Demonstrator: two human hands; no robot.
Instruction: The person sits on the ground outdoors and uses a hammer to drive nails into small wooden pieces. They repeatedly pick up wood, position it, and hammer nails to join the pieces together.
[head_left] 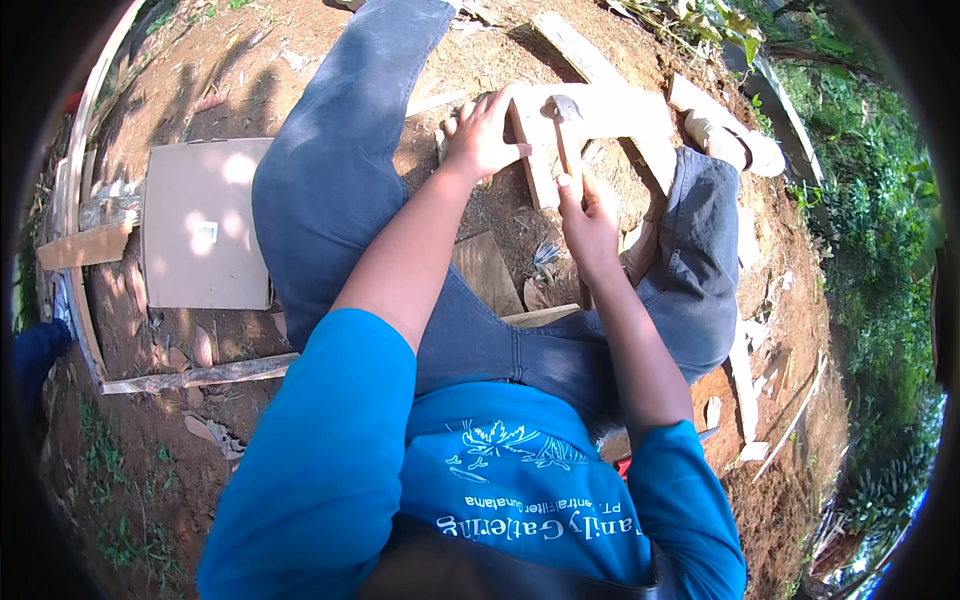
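Observation:
My right hand (590, 225) is wrapped round the wooden handle of a hammer (568, 150). The hammer's dark head lies over a pale wooden board (625, 112), close to its left end; whether it touches the wood I cannot tell. At that end a short wooden piece (532, 165) meets the board at an angle. My left hand (483, 138) grips this short piece near its upper corner, thumb toward me and fingers on the far side. Any nail under the hammer head is too small to make out.
Between my legs lie a flat wooden piece (487, 270) and a small bundle of thin nail-like pieces (545, 253). A cardboard sheet (205, 225) lies left of my leg, beside a long wooden strip (200, 375). Another plank (575, 45) slants beyond the board. Greenery borders the right.

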